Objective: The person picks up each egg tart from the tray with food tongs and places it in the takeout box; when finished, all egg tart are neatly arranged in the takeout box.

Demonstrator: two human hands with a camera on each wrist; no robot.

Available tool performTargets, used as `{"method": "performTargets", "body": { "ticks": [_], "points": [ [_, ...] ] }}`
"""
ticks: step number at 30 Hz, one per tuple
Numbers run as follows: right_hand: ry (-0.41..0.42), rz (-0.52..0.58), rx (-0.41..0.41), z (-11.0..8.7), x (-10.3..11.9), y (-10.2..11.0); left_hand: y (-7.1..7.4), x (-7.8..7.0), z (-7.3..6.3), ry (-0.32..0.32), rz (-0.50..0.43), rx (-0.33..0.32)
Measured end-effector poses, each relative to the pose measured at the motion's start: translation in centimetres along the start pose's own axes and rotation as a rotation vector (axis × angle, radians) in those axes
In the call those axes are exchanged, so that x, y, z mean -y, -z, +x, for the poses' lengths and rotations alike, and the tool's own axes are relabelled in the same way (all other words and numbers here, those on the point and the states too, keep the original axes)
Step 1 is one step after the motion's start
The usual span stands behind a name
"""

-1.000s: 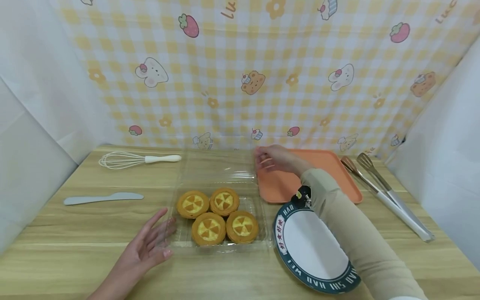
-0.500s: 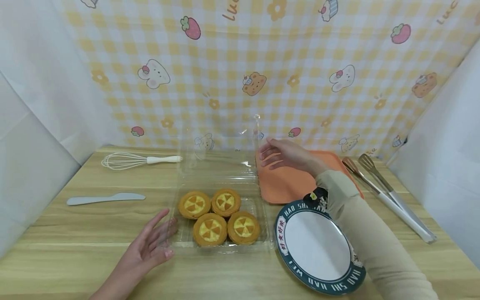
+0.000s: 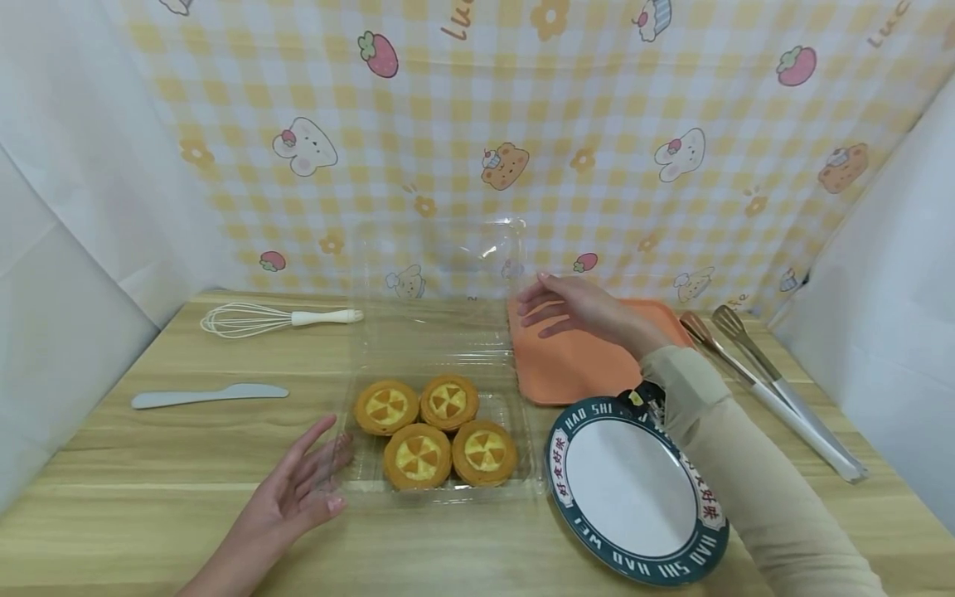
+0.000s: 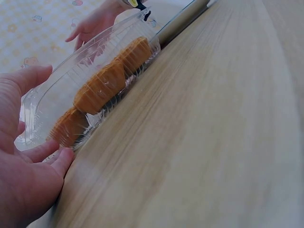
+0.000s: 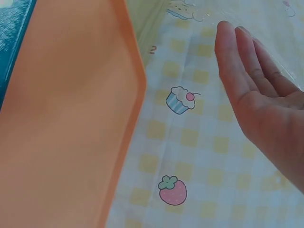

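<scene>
A clear plastic clamshell box [image 3: 528, 448] lies on the wooden table with its lid [image 3: 440, 274] raised at the back, near the checked cloth. Several egg tarts [image 3: 416, 456] with yellow and orange tops sit in its base. My left hand [image 3: 291, 489] is at the box's left wall, fingers loosely extended; in the left wrist view the fingertips [image 4: 61, 161] are right at the wall's lower edge. Beside the lid's right edge, above an orange tray [image 3: 574, 365], my right hand [image 3: 578, 308] hovers with relaxed fingers and holds nothing.
A green-rimmed white plate [image 3: 630, 489] lies right of the box, partly under my right forearm. Tongs [image 3: 783, 398] rest at the far right. A whisk [image 3: 279, 318] and a pale spreading knife [image 3: 209, 395] lie on the left. The cloth [image 3: 448, 166] hangs behind.
The lid has swung up and back from lower over the table, and my right hand has come away from its edge to the right. My left hand has stayed at the box.
</scene>
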State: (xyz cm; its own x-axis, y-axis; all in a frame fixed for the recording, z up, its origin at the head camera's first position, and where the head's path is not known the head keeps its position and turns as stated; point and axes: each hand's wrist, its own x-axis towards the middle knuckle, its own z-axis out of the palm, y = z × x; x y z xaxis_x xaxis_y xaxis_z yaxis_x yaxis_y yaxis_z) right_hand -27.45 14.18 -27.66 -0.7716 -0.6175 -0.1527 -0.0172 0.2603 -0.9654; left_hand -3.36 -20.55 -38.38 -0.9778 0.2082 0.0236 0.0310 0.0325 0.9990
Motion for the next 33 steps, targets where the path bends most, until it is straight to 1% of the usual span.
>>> {"method": "performTargets", "body": {
  "ticks": [4, 11, 21, 26, 29, 33],
  "points": [
    [0.030, 0.008, 0.002, -0.4, 0.1, -0.2, 0.0, 0.0, 0.0, -0.004, 0.003, -0.002],
    [0.086, -0.050, 0.022, -1.2, 0.2, -0.4, -0.1, 0.0, 0.0, -0.003, -0.001, -0.007],
    [0.127, -0.097, 0.042, -2.2, -0.3, -0.3, 0.0, 0.0, 0.0, -0.007, 0.010, -0.004],
    [0.119, -0.105, 0.059, -2.7, -0.6, -0.2, 0.0, 0.1, -0.1, -0.011, 0.002, -0.001],
    [0.108, -0.119, 0.050, -2.9, -0.7, -0.3, 0.0, 0.1, -0.1, -0.014, 0.000, 0.000],
    [0.117, -0.143, 0.054, -3.2, -0.8, -0.4, 0.0, 0.1, -0.1, -0.020, -0.003, 0.004]
  ]
}}
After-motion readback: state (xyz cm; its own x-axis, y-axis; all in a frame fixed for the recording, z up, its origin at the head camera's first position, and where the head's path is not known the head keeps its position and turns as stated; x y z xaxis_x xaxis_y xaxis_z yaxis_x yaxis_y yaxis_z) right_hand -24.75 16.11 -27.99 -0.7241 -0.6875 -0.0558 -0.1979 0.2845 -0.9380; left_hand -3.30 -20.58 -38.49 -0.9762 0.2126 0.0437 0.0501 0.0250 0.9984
